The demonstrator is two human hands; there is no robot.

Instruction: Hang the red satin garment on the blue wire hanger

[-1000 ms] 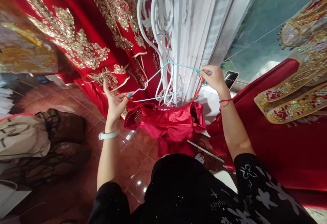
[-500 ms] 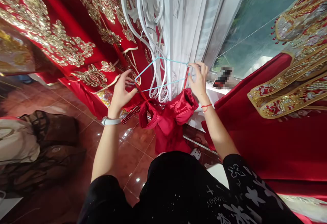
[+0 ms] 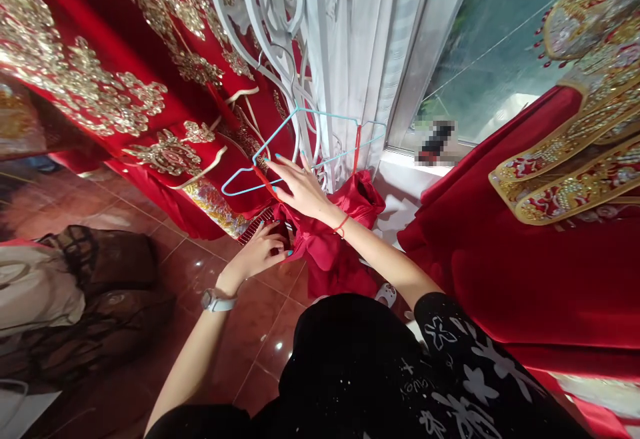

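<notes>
A shiny red dress [image 3: 320,242] hangs by thin straps from a light blue wire hanger [image 3: 327,115]. One red strap [image 3: 357,149] is looped over the hanger's right side, the other over its left side. My right hand [image 3: 303,189] reaches across to the left strap, fingers stretched and apart, thumb close to the strap. Below it, my left hand [image 3: 257,249] is curled at the dress's left edge, thumb and fingers against the fabric. Its exact hold is partly hidden. Beside it lies a dark red, ribbed strip [image 3: 256,225].
A white scrollwork rack [image 3: 300,19] stands behind the hanger. Red garments with gold sequins [image 3: 145,99] hang at left, an embroidered red garment [image 3: 560,185] at right. Dark bags [image 3: 105,259] lie on the tiled floor, left. A window [image 3: 495,59] is at upper right.
My right hand has left the right strap and crossed to the left strap. My left hand has dropped from the left strap to the dress's edge. The hanger's ends now show.
</notes>
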